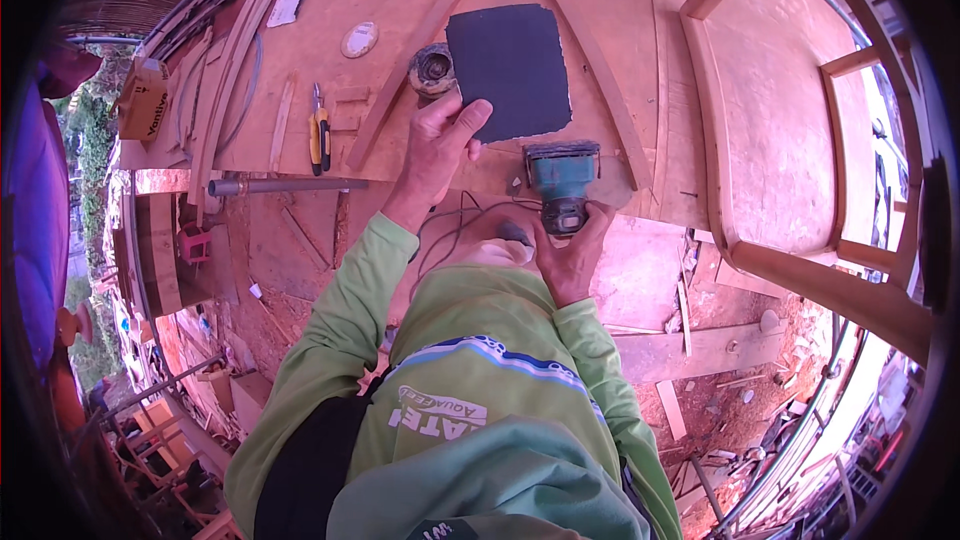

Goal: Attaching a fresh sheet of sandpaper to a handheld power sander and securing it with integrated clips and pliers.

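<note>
Currently, the left hand [440, 140] pinches the near left corner of a black sheet [510, 70], beyond the teal sander [563, 176] and slightly left of it. The right hand [577, 255] curls around the sander's rear end. Left of the sander lie a dark round piece [430, 70] and, farther off, yellow-black pliers [319, 132]; right of it is a wooden frame [709, 130].

Dark lettering [158, 114] marks a brown cardboard box [142, 100]; white lettering [436, 422] crosses the green shirt [530, 405] front.
</note>
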Available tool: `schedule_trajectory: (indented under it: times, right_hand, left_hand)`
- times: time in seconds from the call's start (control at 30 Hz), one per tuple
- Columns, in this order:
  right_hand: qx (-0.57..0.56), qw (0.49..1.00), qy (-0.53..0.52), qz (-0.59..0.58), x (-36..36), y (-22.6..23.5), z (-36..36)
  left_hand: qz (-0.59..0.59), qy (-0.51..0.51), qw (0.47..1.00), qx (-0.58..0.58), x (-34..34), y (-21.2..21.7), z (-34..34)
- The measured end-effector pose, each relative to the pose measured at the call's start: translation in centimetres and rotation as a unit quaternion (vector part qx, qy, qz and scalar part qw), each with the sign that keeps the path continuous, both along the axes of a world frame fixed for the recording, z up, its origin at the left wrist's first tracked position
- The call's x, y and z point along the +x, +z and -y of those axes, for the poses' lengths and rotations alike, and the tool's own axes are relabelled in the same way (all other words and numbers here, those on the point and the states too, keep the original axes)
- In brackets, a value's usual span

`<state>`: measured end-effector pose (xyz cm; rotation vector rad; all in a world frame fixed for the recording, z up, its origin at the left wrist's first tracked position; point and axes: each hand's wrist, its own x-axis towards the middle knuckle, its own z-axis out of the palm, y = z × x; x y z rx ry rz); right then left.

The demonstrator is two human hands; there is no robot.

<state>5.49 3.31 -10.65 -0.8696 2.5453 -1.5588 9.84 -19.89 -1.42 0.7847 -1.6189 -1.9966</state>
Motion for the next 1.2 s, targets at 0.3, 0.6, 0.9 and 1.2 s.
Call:
schedule_trajectory:
  times: [0.3, 0.6, 0.9, 1.2]
  right_hand:
    - [0.019, 1.0, 0.011, 0.019, -0.1, -0.9, -0.8]
    - [0.024, 0.998, 0.03, 0.043, 0.1, -0.4, -0.8]
    - [0.018, 0.998, 0.021, 0.061, -0.1, 0.2, -0.5]
    - [0.025, 0.996, 0.023, 0.088, 0.2, 0.3, -0.2]
  left_hand:
    - [0.067, -0.135, 0.97, -0.191, 0.2, -1.8, -0.8]
    - [0.043, -0.134, 0.928, -0.346, -1.7, -5.6, -0.3]
    - [0.087, -0.151, 0.929, -0.326, -2.0, -4.3, -0.7]
    - [0.118, -0.195, 0.927, -0.298, -1.6, -3.4, 0.2]
